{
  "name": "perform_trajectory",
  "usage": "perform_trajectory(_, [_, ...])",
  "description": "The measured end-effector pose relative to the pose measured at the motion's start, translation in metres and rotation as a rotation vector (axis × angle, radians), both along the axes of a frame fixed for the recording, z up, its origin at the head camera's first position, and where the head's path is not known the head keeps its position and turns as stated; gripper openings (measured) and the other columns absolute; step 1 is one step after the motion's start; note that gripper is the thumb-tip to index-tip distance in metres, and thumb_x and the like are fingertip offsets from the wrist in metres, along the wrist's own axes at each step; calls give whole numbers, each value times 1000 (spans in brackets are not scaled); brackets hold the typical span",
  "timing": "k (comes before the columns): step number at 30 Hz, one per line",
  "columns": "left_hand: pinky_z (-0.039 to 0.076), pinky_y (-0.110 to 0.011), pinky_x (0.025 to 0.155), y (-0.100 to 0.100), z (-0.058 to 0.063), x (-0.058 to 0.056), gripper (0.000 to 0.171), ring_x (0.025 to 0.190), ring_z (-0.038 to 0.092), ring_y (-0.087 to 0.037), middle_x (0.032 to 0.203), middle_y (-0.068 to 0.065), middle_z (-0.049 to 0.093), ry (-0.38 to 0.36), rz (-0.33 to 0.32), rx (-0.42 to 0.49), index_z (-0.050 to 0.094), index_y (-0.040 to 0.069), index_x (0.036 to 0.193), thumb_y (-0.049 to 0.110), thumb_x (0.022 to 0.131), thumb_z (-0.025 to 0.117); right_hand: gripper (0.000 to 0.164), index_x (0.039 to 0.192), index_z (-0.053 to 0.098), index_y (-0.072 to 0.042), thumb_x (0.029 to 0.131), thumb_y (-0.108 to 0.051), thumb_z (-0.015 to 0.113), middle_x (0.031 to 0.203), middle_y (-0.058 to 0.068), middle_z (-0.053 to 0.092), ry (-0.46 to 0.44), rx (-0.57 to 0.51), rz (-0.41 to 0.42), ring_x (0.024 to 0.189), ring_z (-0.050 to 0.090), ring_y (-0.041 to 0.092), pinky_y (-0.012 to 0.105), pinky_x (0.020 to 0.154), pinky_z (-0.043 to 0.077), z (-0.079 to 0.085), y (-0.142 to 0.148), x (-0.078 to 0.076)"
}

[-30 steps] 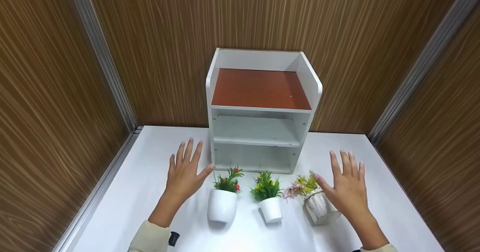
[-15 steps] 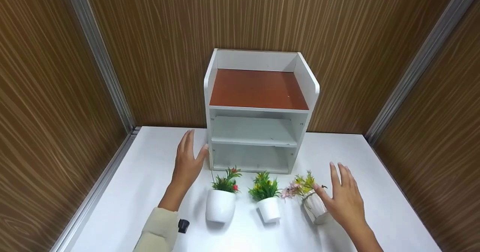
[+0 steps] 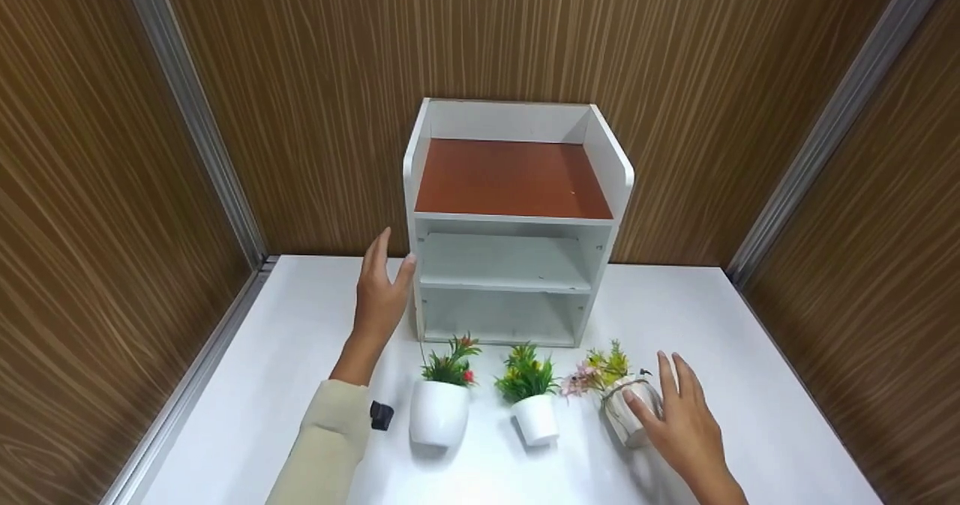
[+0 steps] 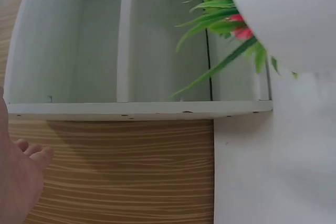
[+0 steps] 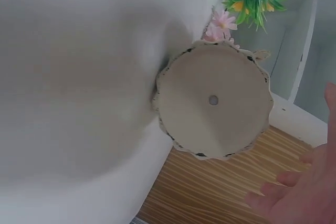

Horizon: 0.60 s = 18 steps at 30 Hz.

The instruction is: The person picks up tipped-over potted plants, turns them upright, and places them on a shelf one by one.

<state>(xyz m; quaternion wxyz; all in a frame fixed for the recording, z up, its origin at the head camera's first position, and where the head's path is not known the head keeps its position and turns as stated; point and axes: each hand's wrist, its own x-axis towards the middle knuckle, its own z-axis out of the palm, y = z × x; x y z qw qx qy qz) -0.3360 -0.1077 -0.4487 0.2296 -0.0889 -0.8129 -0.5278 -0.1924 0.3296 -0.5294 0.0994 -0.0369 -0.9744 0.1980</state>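
My left hand [image 3: 380,302] is raised at the left side of the white shelf unit [image 3: 510,289], fingers extended and thumb apart, holding nothing. Below it is a rounded white pot [image 3: 439,413] with green leaves and red flowers. In the middle is a smaller white pot [image 3: 535,420] with a yellow-flowered plant. My right hand [image 3: 686,430], fingers spread and holding nothing, is beside a cream pot [image 3: 619,417] with pink and yellow flowers. This pot lies on its side; its round scalloped base [image 5: 210,124] with a centre hole faces the right wrist camera.
The shelf unit has a red-brown top [image 3: 514,178] between raised sides, and two compartments below. It stands at the back of the white table [image 3: 300,325], against a wood-grain wall [image 3: 510,32]. More wood-grain panels with metal corner posts flank both sides.
My left hand has moved forward and slightly right, turning with its thumb toward the shelf. My right hand has drawn back a little, uncovering more of the cream pot. The pots stay put.
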Motion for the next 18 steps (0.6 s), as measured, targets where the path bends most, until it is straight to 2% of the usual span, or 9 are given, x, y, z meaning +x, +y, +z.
perform_trajectory(9, [38,-39,118,6,22,-14,61,145,39,-26,156,-10,40,103,-20,98,34,12,156,40,105,52,101,162,8,-9,94,-75,43,166,24,7,-105,-49,-19,150,12,48,71,93,44,-8,0,5])
perform_trajectory(14, [39,-31,117,13,33,-22,57,144,40,-19,154,-7,43,127,-32,154,37,11,154,35,105,53,103,163,6,-11,92,-77,42,167,22,4,-153,-81,-35,151,10,47,74,97,40,-11,1,6])
perform_trajectory(18, [41,-29,115,15,38,-26,54,143,43,-18,153,-7,47,143,-26,183,40,11,153,32,106,53,105,163,6,-11,91,-80,40,166,23,5,-163,-93,-36,151,10,48,75,98,39,-14,1,8])
